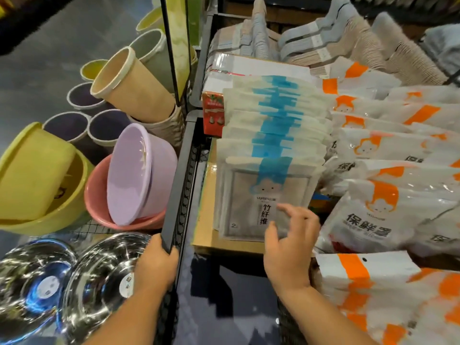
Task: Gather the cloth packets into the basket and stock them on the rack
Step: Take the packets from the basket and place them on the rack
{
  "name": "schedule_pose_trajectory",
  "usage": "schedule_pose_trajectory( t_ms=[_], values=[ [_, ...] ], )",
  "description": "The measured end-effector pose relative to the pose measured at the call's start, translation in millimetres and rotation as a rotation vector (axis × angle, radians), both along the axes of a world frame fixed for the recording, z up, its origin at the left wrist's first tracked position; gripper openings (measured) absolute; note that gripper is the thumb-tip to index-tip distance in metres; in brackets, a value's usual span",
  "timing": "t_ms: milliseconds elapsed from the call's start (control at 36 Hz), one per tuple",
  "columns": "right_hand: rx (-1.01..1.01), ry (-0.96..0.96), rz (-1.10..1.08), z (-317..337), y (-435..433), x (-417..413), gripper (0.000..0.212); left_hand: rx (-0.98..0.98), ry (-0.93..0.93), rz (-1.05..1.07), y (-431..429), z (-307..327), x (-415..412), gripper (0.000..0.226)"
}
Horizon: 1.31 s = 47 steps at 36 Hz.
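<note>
At the rack point(199, 78), a row of blue-striped cloth packets point(271, 125) stands upright in a cardboard tray point(205, 230), just beside orange-marked bags point(388, 215). The right grip point(291, 245) is loosely spread, its thumb and forefinger touching the lower face of the front packet point(258, 192). The left grip point(155, 265) is curled round a black rail point(178, 185) with mesh beside it. Left of that rail sit plastic basins point(139, 180) and steel bowls point(99, 277).
</note>
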State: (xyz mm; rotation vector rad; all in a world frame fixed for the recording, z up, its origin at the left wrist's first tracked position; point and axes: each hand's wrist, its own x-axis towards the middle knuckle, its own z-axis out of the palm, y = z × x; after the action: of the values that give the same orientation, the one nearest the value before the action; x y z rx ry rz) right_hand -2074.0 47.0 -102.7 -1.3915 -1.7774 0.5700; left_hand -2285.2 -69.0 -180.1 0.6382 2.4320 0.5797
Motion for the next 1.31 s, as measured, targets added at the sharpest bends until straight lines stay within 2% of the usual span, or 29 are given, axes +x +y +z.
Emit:
schedule_pose_trajectory(
  t_ms=[56, 111, 167, 250, 389, 472, 583, 667, 750, 806, 972, 1167, 1306],
  values=[
    [-0.19, -0.234, 0.308, -4, -15, 8, 0.031, 0.002, 0.003, 0.002, 0, 0, 0, 0.015],
    [-0.385, -0.54, 0.477, -10, -26, 12, 0.045, -0.003, 0.008, 0.002, 1, 2, 0, 0.014],
    [-0.455, -0.749, 0.494, -10, -29, 10, 0.059, 0.002, 0.01, 0.01, 1, 3, 1, 0.012],
    [-0.53, -0.873, 0.498, -7, -15, -3, 0.064, 0.022, 0.004, 0.023, 1, 5, 2, 0.011],
    [-0.824, -0.772, 0.431, -4, 28, -32, 0.053, 0.021, 0.014, 0.005, -1, 3, 2, 0.014],
    [-0.848, -0.783, 0.43, 2, 44, -45, 0.056, 0.015, 0.012, 0.002, 1, 2, 1, 0.013],
    [-0.904, -0.663, 0.473, 12, 59, -50, 0.064, 0.032, -0.001, 0.009, 2, -1, 0, 0.013],
    [-0.92, -0.642, 0.531, 18, 67, -50, 0.068, 0.016, 0.003, 0.016, 2, -2, 1, 0.014],
    [-0.931, -0.668, 0.558, 18, 71, -43, 0.059, -0.002, 0.019, 0.023, 2, -3, 1, 0.017],
    [-0.909, -0.732, 0.602, 18, 71, -35, 0.055, -0.014, 0.032, 0.025, 2, -4, 1, 0.018],
    [-0.795, -0.869, 0.717, 23, 52, -7, 0.066, -0.039, 0.062, 0.022, 1, -3, 2, 0.019],
    [-0.598, -0.896, 0.777, 35, 7, 32, 0.065, -0.09, 0.011, -0.008, -11, 0, 10, 0.035],
    [-0.518, -0.843, 0.778, 44, -11, 47, 0.057, -0.075, 0.012, -0.017, -54, 7, 35, 0.025]
  ],
)
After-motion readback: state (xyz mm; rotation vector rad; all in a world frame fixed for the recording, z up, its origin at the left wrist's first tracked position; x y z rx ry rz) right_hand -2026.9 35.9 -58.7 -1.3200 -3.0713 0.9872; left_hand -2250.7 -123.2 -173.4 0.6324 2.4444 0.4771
